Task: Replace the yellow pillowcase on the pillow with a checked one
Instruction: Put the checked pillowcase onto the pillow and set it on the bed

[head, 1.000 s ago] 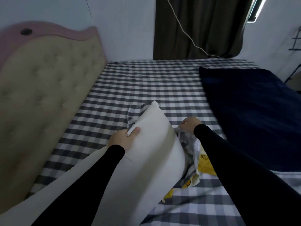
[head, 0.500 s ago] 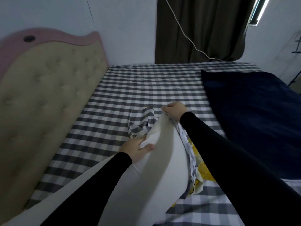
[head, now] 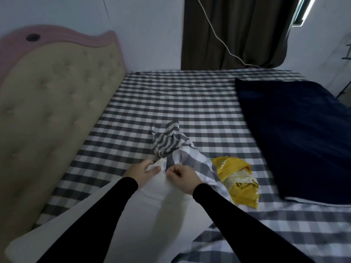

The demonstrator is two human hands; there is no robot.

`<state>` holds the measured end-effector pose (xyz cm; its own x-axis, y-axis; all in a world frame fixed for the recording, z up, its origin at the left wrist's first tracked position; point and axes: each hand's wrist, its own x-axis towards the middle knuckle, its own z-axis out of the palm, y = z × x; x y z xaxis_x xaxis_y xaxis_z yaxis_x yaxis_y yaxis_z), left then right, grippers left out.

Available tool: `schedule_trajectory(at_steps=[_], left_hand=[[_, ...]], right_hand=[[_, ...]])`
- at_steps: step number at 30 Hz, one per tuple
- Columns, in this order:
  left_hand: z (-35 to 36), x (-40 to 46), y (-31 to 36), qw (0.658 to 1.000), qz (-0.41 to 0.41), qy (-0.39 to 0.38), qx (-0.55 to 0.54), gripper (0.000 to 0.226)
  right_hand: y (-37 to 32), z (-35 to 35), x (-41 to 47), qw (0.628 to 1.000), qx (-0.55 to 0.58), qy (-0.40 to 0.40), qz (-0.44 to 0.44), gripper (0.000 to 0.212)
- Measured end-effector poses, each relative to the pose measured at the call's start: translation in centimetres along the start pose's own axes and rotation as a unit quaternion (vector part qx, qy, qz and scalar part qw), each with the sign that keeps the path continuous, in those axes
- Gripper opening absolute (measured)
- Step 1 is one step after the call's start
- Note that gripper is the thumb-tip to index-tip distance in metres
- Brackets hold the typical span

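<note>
A bare white pillow [head: 152,211] lies lengthwise on the bed in front of me, its far end under my hands. My left hand [head: 141,170] grips the pillow's far corner. Beside it, my right hand [head: 181,174] pinches the edge of the grey-and-white checked pillowcase [head: 171,143], which is bunched up just beyond the pillow's end and drapes down its right side. The yellow pillowcase [head: 237,179] lies crumpled on the sheet to the right of the pillow, apart from both hands.
The bed carries a checked sheet [head: 171,95]. A dark blue blanket [head: 303,133] covers its right side. A tufted beige headboard [head: 47,111] with a pink rim stands along the left. A dark curtain [head: 237,31] and a white cable [head: 220,40] hang behind.
The pillow's far end has dropped down onto the bed. My right hand came back from the far tip to meet my left hand. The yellow pillowcase now lies uncovered.
</note>
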<state>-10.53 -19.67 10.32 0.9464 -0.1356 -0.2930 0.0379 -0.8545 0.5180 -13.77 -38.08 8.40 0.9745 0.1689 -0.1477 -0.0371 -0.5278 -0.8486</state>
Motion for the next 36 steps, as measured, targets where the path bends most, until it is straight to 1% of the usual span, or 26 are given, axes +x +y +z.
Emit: schedule_trajectory(at_steps=[1,2,4,5,6,8,10,13,16,18,19,20,22,23,25,27,28,30,31,32,33,34,35,36], left_hand=[[0.2,-0.1,-0.3,1.0,-0.007,-0.009,0.009,0.029],[0.2,-0.3,-0.5,1.0,-0.01,-0.016,0.017,0.037],[0.0,-0.4,-0.1,0.999,-0.022,-0.017,0.018,0.051],[-0.1,-0.4,0.3,0.999,-0.036,-0.017,-0.001,0.053],[-0.2,-0.3,0.8,0.998,-0.041,-0.019,-0.033,0.051],[-0.1,-0.2,1.5,0.992,-0.041,-0.021,-0.118,0.041],[0.1,-0.1,1.6,0.983,-0.039,0.013,-0.181,0.039],[0.0,0.3,0.9,0.972,-0.052,0.085,-0.215,0.044],[-0.8,0.3,0.4,0.956,-0.073,0.142,-0.246,0.04],[-1.8,0.8,-0.2,0.944,-0.086,0.182,-0.261,0.04],[-2.4,1.0,-0.7,0.939,-0.094,0.198,-0.265,0.041],[-3.1,1.2,-1.6,0.935,-0.104,0.211,-0.265,0.041],[-4.4,1.4,-3.9,0.934,-0.125,0.23,-0.244,0.046],[-5.1,1.3,-5.1,0.934,-0.132,0.236,-0.231,0.047],[-6.2,1.0,-7.6,0.937,-0.145,0.243,-0.206,0.044],[-6.9,0.8,-9.9,0.947,-0.16,0.228,-0.163,0.046],[-7.0,0.9,-11.1,0.952,-0.171,0.21,-0.145,0.048],[-6.3,1.0,-13.5,0.963,-0.191,0.145,-0.124,0.056],[-5.7,0.8,-14.6,0.969,-0.2,0.108,-0.098,0.063],[-5.2,0.5,-15.8,0.972,-0.21,0.077,-0.065,0.07],[-4.8,0.2,-17.0,0.973,-0.219,0.057,-0.041,0.076],[-4.6,0.0,-18.2,0.972,-0.228,0.039,-0.032,0.08],[-4.5,-0.2,-19.3,0.972,-0.232,0.022,-0.035,0.081],[-4.5,-0.2,-20.2,0.971,-0.234,0.004,-0.039,0.079]], right_hand=[[0.3,0.3,-0.2,1.0,0.009,-0.009,0.007,0.013],[0.5,0.3,-0.2,1.0,0.019,0.001,0.007,0.013],[0.4,-0.5,0.5,0.997,0.032,0.074,0.003,0.009],[0.2,-1.1,1.0,0.993,0.034,0.116,-0.001,0.008],[-0.3,-1.9,1.5,0.989,0.026,0.148,-0.004,0.01],[-1.3,-2.6,2.2,0.984,0.013,0.177,-0.006,0.013],[-2.2,-2.2,2.5,0.982,0.029,0.187,-0.008,0.01],[-3.2,-0.4,2.0,0.98,0.045,0.194,-0.028,0.02],[-4.8,1.0,1.9,0.977,0.066,0.196,-0.048,0.017],[-5.9,2.8,1.8,0.98,0.061,0.178,-0.071,0.015],[-6.1,4.3,1.5,0.983,0.042,0.152,-0.089,0.014],[-6.2,6.3,1.1,0.988,0.018,0.115,-0.106,0.013],[-6.0,10.2,0.2,0.994,0.0,0.023,-0.109,0.013],[-6.0,11.4,0.1,0.995,0.005,-0.008,-0.101,0.014],[-6.2,12.0,1.0,0.993,0.004,-0.036,-0.109,0.017],[-6.0,11.3,2.2,0.99,-0.015,-0.029,-0.14,0.019],[-5.6,10.8,2.6,0.991,-0.014,-0.008,-0.136,0.021],[-3.6,10.1,3.1,0.992,-0.024,0.074,-0.099,0.023],[-2.0,9.9,3.1,0.99,-0.051,0.112,-0.07,0.024],[-0.2,9.8,3.1,0.988,-0.085,0.124,-0.025,0.027],[1.7,9.9,3.1,0.987,-0.115,0.107,0.028,0.032],[3.4,10.1,2.9,0.984,-0.147,0.071,0.078,0.036],[4.8,10.4,2.6,0.977,-0.174,0.033,0.118,0.04],[6.0,10.8,2.4,0.97,-0.192,0.016,0.147,0.042]])
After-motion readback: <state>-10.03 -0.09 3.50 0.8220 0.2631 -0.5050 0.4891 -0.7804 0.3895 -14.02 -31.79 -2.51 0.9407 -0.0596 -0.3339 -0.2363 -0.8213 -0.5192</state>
